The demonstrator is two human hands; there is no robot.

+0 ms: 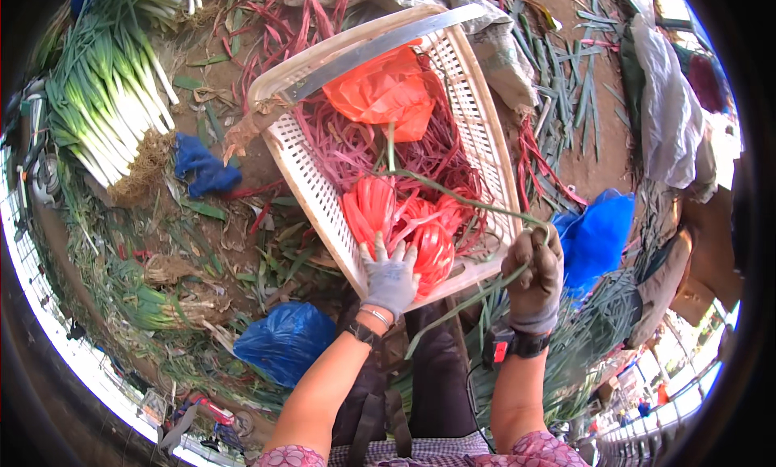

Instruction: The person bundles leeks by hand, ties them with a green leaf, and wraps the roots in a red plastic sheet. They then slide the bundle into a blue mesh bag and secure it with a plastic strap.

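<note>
My left grip, fingers spread apart, rests on red strips at the near end of the white crate; my right grip is clamped around a long green strand, which stretches over the crate toward the orange bag.

no words, labels, brands, numbers or signs can be read in this view.

The left hand is wearing a pale grey fabric glove, with a silver-coloured bracelet and black strap circling the wrist behind it. The right hand is wearing a brown-stained grey glove and, behind it, a black wristband carrying a red-marked black box. Pink patterned sleeves are showing behind both.
</note>
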